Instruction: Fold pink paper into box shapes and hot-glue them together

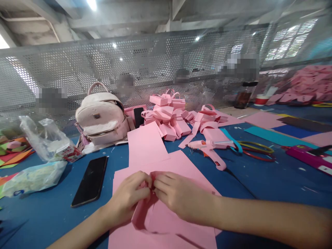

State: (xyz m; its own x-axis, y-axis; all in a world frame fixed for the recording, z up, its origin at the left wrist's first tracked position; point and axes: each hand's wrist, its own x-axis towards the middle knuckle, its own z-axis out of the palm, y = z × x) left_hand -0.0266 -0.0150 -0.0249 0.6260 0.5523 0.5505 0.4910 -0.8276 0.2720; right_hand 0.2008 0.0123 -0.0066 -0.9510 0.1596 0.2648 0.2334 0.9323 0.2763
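Over a stack of pink paper sheets [124, 238], my left hand [131, 192] pinches one side of a folded pink paper piece [140, 214]. My right hand [178, 195] closes on the same piece from the other side, the fingertips of both hands nearly meeting at its upper end. Below the left fingers the paper bends down in a curved band; the right hand hides part of it. Ahead and to the right a pink glue gun [216, 159] lies on its side, its cord trailing toward my right forearm.
Folded pink paper boxes with handles [171, 117] are heaped at the back. A pale backpack [101, 117] stands behind a black phone [90, 181] and a plastic bag [36, 178] on the left. Scissors [256, 150] and a magenta tool [308, 157] lie to the right. Perforated metal panels [155, 55] rise behind.
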